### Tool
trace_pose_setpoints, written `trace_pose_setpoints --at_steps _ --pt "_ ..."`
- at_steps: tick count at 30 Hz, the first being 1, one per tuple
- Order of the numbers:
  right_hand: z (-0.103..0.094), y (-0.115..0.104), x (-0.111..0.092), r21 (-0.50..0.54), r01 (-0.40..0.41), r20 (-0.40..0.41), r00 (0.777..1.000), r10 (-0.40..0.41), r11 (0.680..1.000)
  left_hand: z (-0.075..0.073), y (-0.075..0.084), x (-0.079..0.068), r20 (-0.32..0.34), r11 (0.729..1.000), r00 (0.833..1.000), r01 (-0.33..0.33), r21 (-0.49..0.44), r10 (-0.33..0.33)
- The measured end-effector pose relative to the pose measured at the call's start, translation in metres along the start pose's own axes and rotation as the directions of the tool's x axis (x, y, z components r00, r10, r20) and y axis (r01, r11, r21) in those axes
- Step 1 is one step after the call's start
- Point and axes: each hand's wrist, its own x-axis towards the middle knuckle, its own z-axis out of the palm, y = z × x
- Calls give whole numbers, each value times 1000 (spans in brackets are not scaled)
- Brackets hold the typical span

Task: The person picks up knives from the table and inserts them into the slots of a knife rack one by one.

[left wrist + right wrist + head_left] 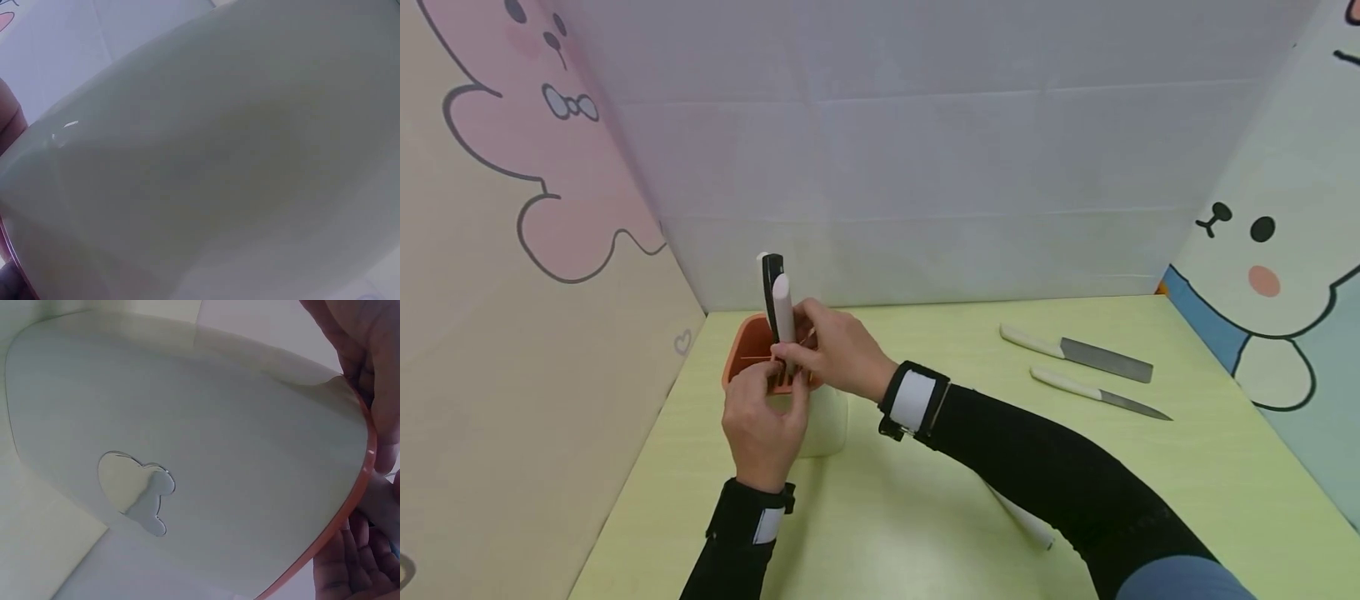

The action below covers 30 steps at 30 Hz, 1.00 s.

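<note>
A knife holder (pixel 829 421) with a pale body and orange slotted top stands at the table's left; its body fills most of the left wrist view. A black handle (pixel 772 271) and a white knife handle (pixel 783 304) rise from it, with a bit of another white end behind. My right hand (pixel 842 346) pinches the white handle low down, thumb in front. With bent fingers, my left hand (pixel 765 425) grips the holder's front rim. Both hands meet around the orange rim (pixel 370 456) in the right wrist view; the blade is hidden inside the holder.
On the right of the table lie a cleaver (pixel 1105 358) with a white handle and a pointed knife (pixel 1131 406) below it. Another white handle (pixel 1026 521) shows partly under my right forearm. Walls (pixel 925 167) enclose the table at the back and sides.
</note>
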Motion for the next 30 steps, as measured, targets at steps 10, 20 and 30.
trace_pose_setpoints --at_steps 10,20,30 --pt "1 7 -1 -31 -34 3 999 34 999 0 0 1 15 1000 1000 -18 10 17" --pt "1 8 -2 -38 -25 15 1000 25 999 -2 -2 -1 72 999 997 -5 40 2" --pt "2 8 -7 3 41 26 999 -41 999 -2 -3 -2 66 999 998 -10 40 7"
